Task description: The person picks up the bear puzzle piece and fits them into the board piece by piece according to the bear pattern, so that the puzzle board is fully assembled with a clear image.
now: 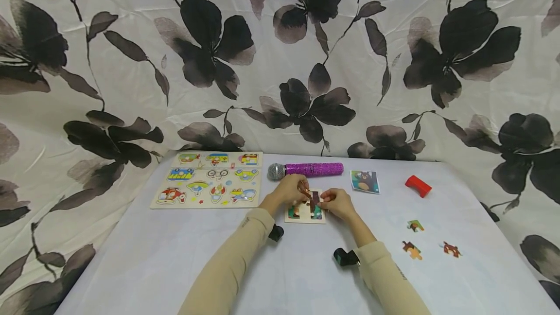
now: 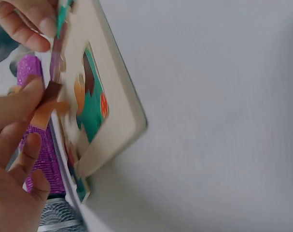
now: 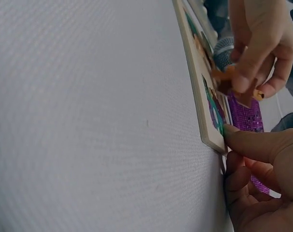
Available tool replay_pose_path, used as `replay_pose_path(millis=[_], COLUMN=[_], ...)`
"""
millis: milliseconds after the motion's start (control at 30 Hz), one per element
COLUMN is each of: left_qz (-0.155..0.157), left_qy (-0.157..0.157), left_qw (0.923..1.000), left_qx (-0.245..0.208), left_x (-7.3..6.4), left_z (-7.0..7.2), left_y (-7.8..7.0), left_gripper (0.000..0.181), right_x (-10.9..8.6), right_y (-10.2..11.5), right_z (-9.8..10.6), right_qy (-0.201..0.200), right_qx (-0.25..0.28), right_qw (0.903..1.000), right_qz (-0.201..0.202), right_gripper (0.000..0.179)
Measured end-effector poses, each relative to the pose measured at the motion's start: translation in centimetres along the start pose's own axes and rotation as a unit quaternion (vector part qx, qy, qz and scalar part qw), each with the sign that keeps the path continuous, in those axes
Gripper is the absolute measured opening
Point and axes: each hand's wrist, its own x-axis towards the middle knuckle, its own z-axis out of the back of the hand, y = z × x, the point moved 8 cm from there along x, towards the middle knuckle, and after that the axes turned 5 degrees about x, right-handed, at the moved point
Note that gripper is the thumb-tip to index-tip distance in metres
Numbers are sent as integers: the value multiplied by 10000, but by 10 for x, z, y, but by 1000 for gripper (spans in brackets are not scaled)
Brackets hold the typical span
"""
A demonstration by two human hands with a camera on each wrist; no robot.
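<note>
My left hand [image 1: 290, 189] pinches a brown and orange jigsaw piece [image 2: 50, 104] between thumb and fingers, just above a small wooden puzzle board [image 1: 303, 212]. Several pieces with green, brown and purple parts sit in the board's recess, and pale bare wood shows between them. At the board's right side is my right hand [image 1: 339, 203]. Its thumb lies on the board's edge by a green and purple piece [image 3: 215, 113], with the other fingers curled at the side, so it grips the board there. Part of the recess is hidden by my left hand.
Behind the board lies a purple glitter microphone [image 1: 312, 169]. A larger vehicle puzzle board [image 1: 205, 183] is at the left. Toward the right are a bear picture card [image 1: 365, 182], a red block [image 1: 418, 185] and three loose jigsaw pieces [image 1: 412, 250]. A floral cloth [image 1: 262, 62] hangs behind the table.
</note>
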Motion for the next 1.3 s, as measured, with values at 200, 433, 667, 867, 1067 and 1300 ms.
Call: replay_pose_path(millis=[200, 433, 667, 867, 1067, 1300], left_qz=[245, 469, 234, -4, 9, -336], left_qy=[-1047, -1229, -752, -530, -104, 218], left_qw=[9806, 9672, 9890, 9980, 9990, 9955], left_qx=[-1640, -2174, -1249, -351, 439, 857], left_x=[-2, -7, -10, -11, -14, -18], left_z=[8, 10, 3, -5, -15, -23], left_y=[12, 20, 16, 7, -4, -9], left_gripper=[18, 16, 13, 14, 17, 36], right_x=[-1, 0, 1, 0, 0, 0], right_y=[0, -1, -1, -2, -1, -1], right_z=[-1, 0, 0, -1, -1, -1], right_qy=[34, 17, 35, 26, 6, 45], right_qx=[-1, 3, 43, 68, 35, 112], right_qw=[10000, 10000, 9999, 9999, 10000, 9999], right_qz=[-68, -58, -99, -111, -42, -83], right_gripper=[23, 22, 22, 23, 22, 23])
